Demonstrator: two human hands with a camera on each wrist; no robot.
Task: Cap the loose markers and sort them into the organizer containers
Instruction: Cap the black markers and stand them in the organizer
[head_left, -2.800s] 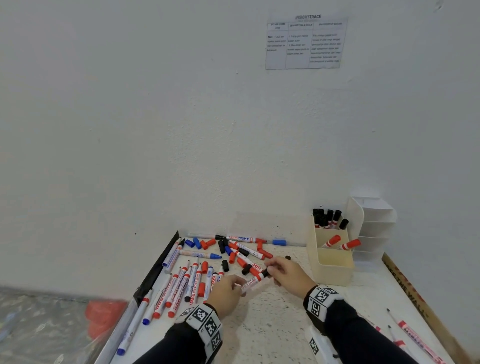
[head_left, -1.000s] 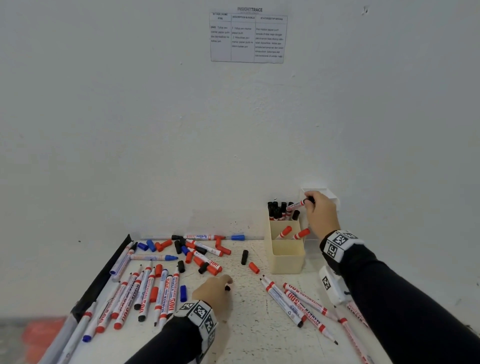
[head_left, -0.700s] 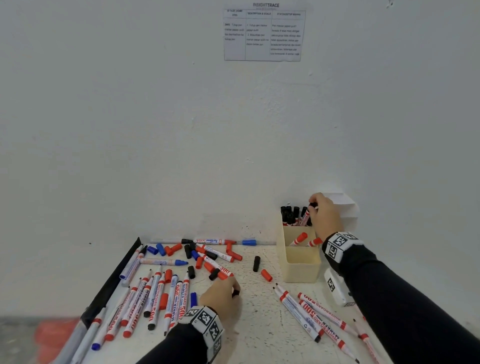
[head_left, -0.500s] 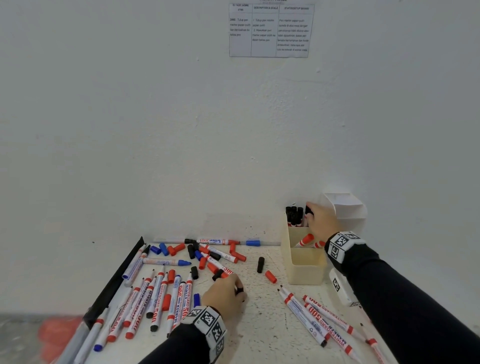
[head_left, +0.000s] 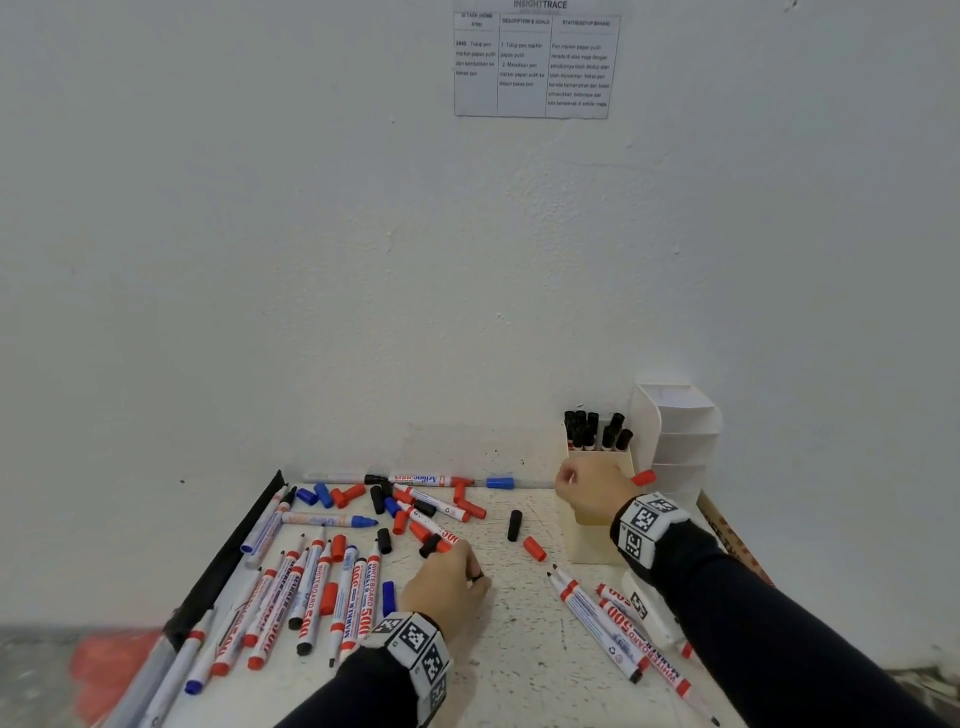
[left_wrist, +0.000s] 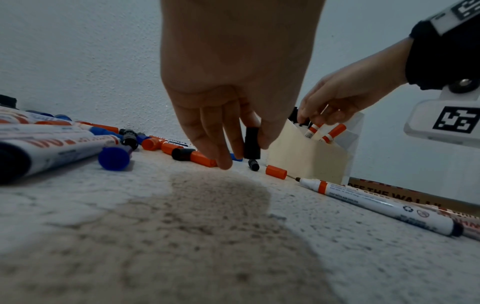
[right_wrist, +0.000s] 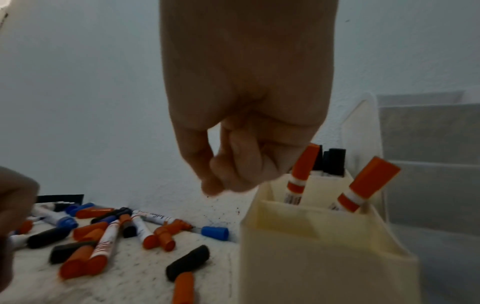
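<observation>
The bench (left_wrist: 337, 257) looks like speckled stone, matt and slightly rough. The markers (head_left: 358, 592) have smooth plastic barrels with a slight sheen, and the loose caps (right_wrist: 188, 262) are matt plastic (one black cap (left_wrist: 252, 146) is pinched in the left hand (left_wrist: 233, 82)). The cream organizer (right_wrist: 324, 257) is smooth matt plastic. The wall (head_left: 311, 260) is rough painted plaster, with a paper sheet (head_left: 535, 62) on it.

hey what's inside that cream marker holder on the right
The cream holder has black-capped markers standing in its back compartment and two red-capped markers leaning in the middle one. Its walls hide the lower barrels and the front compartment's contents.
</observation>
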